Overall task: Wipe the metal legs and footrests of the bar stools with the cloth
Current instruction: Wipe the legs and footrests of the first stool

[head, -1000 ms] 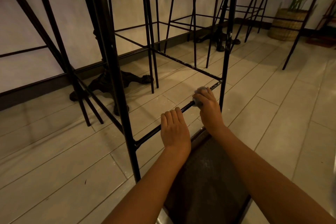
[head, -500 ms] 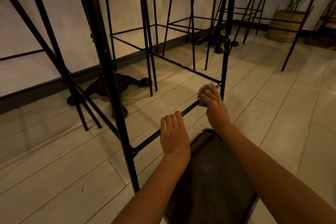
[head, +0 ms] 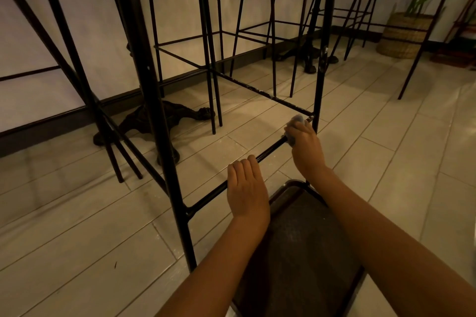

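A black metal bar stool stands right in front of me, its near left leg [head: 164,136] and right leg [head: 322,64] joined by a low front footrest bar [head: 270,148]. My left hand [head: 247,190] grips the middle of that bar, fingers curled over it. My right hand [head: 305,147] grips a small grey cloth [head: 297,119] wrapped round the bar's right end, close to the right leg. Most of the cloth is hidden under the fingers.
More black stools [head: 244,33] stand behind in a row along the white wall. Ornate cast-iron table bases [head: 164,118] sit on the pale tiled floor. A dark tray-like seat [head: 301,247] lies under my forearms. A woven planter [head: 404,33] stands far right.
My right hand has slid the cloth along the footrest to the right, reaching the right leg. My left hand has kept its grip on the bar.
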### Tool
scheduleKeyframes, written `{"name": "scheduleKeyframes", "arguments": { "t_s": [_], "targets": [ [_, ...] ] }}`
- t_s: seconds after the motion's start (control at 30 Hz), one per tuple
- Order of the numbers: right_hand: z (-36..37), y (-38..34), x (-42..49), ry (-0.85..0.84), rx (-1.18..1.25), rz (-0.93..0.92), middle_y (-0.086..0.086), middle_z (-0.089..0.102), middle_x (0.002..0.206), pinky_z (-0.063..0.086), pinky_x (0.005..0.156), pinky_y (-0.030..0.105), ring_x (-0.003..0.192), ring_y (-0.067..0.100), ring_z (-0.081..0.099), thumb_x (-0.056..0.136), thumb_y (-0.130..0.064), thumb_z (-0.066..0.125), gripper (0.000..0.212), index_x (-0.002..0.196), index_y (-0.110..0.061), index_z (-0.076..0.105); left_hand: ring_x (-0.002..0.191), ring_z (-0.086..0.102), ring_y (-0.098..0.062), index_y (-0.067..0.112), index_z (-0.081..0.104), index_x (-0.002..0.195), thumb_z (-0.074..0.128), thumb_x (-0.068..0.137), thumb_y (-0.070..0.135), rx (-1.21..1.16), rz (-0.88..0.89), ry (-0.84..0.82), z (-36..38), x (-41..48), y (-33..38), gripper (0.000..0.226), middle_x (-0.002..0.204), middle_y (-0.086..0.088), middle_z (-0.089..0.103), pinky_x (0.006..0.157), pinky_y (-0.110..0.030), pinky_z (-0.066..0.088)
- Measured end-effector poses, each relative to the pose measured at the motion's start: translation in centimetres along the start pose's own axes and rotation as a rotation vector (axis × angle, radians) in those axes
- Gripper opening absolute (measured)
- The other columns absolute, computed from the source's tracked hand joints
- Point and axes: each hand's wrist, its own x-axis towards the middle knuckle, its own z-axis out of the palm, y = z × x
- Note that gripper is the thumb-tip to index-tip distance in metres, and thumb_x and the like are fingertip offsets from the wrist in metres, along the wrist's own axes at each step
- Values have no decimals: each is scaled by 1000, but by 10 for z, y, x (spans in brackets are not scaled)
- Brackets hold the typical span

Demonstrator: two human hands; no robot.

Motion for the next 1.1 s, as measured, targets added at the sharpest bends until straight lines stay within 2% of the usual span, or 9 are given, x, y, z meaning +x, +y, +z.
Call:
{"name": "scheduleKeyframes", "arguments": {
  "t_s": [0.07, 0.2, 0.33, 0.43, 0.5, 0.6, 0.8, 0.9, 1.1],
  "targets": [
    [0, -1, -1, 11, 12, -4, 13, 54, 120, 45, 99, 37, 119, 27, 45, 84, 8, 52, 22, 99, -3, 63, 136, 22, -33, 0, -1, 144, 46, 92, 23, -3, -5, 0, -1, 1, 2, 73, 146, -18, 22, 115, -41, 11],
    [0, -5, 1, 20, 21, 35, 15, 49, 127, 30, 98, 21, 123, 26, 39, 84, 10, 51, 26, 105, -1, 62, 139, 15, -33, -1, -5, 144, 45, 93, 25, 15, 31, -19, -2, 4, 5, 76, 150, -19, 15, 116, -41, 7],
    [2, 0, 3, -3, 31, 48, 14, 42, 134, 37, 108, 37, 129, 28, 34, 82, 9, 55, 31, 111, -1, 58, 140, 10, -34, -2, -9, 144, 46, 94, 28, 22, 51, -25, -2, 12, 11, 79, 151, -20, 11, 116, -41, 4],
    [3, 13, 8, -39, -7, 82, 12, 38, 139, 35, 110, 43, 132, 30, 31, 81, 7, 58, 38, 118, -3, 54, 140, 9, -35, -2, -9, 143, 48, 93, 31, 28, 63, -46, -3, 17, 16, 83, 151, -21, 9, 116, -41, 4],
    [4, 21, 16, -68, -55, 87, 12, 40, 136, 31, 111, 47, 132, 32, 28, 80, 3, 61, 33, 111, -5, 57, 140, 10, -35, -2, -8, 143, 50, 92, 32, 31, 60, -47, -2, 20, 19, 84, 151, -21, 11, 116, -41, 5],
    [3, 26, 26, -91, -89, 125, 13, 41, 133, 26, 113, 47, 132, 34, 27, 80, 1, 62, 21, 100, -5, 59, 140, 12, -35, -2, -6, 143, 53, 90, 33, 49, 65, -51, -2, 23, 21, 86, 150, -20, 13, 116, -41, 6],
    [7, 27, 29, -93, -101, 121, 12, 52, 124, 26, 111, 35, 131, 27, 33, 79, -3, 65, 14, 93, -6, 63, 139, 12, -34, -1, -5, 143, 48, 93, 29, 46, 55, -59, -2, 26, 24, 79, 149, -20, 14, 116, -40, 6],
    [1, 25, 30, -124, -70, 113, 12, 54, 120, 28, 108, 35, 127, 26, 37, 78, -4, 65, 11, 89, -6, 64, 139, 14, -34, -1, -4, 143, 50, 92, 31, 52, 60, -42, 0, 28, 24, 81, 149, -19, 16, 116, -40, 6],
    [-18, 14, 35, -171, -70, 122, 19, 52, 122, 29, 110, 39, 126, 32, 38, 82, 2, 60, 21, 103, 5, 60, 138, 16, -33, -2, -3, 143, 52, 90, 31, 61, 88, -37, 1, 27, 21, 83, 148, -20, 16, 116, -40, 7]
  ]
}}
